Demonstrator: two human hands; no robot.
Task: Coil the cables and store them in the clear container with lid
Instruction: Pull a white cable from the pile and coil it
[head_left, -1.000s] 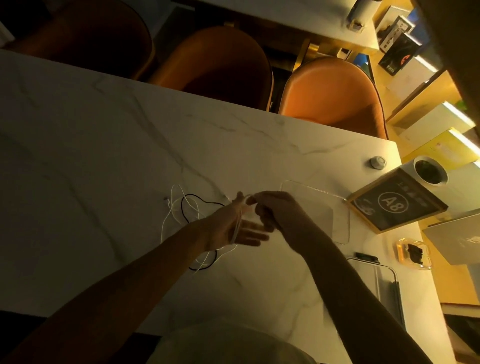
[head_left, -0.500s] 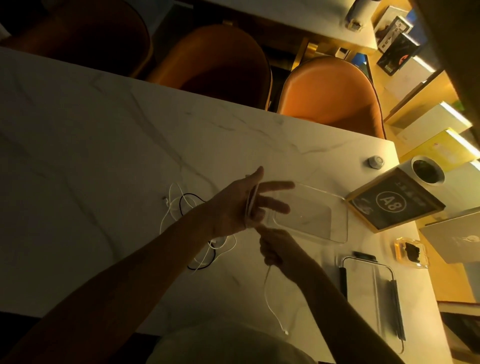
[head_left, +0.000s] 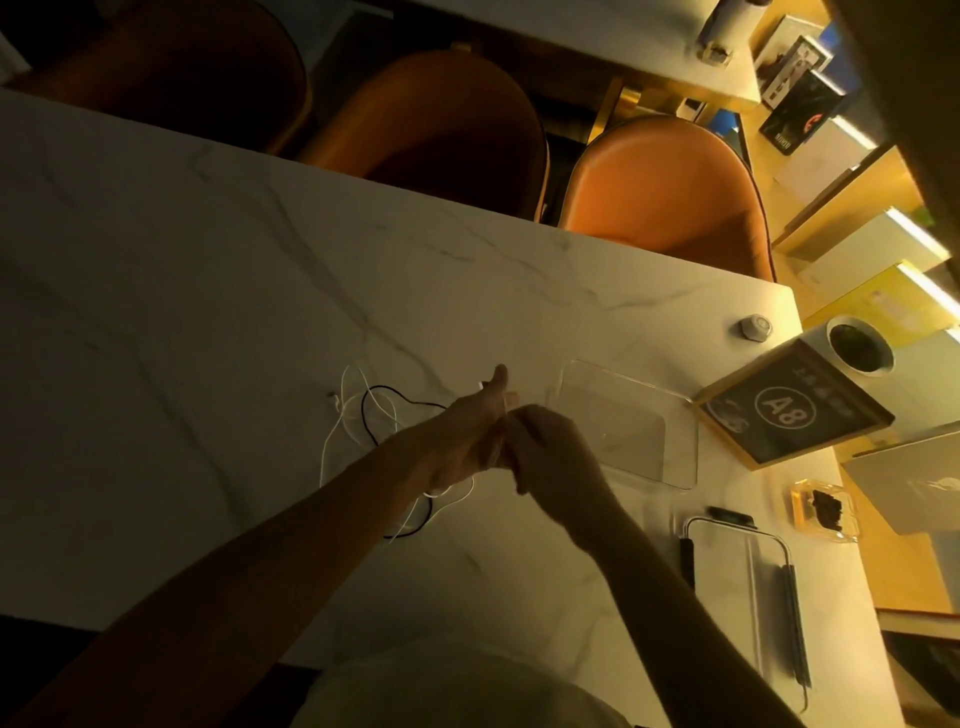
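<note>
My left hand (head_left: 462, 436) is held out over the table with its thumb up, and a white cable (head_left: 496, 441) is wound round it. Its fingers are mostly hidden behind my right hand (head_left: 550, 457), which pinches that cable against them. To the left, loose loops of white cable (head_left: 349, 410) and a black cable (head_left: 370, 410) lie tangled on the marble table (head_left: 208, 322). The clear container (head_left: 670, 467) stands open just right of my hands. Its lid (head_left: 748, 592), with dark clips, lies nearer, at the right.
A framed "A8" sign (head_left: 789, 410), a white cup (head_left: 860, 345) and a small knob (head_left: 754, 327) sit at the table's right end. An amber dish (head_left: 823, 509) and a laptop (head_left: 914, 478) lie further right. Orange chairs (head_left: 670, 187) stand behind the table.
My right hand has come up from below my left hand to its fingers, taking the cable's hanging tail with it. My left hand's fingers, spread before, are now covered.
</note>
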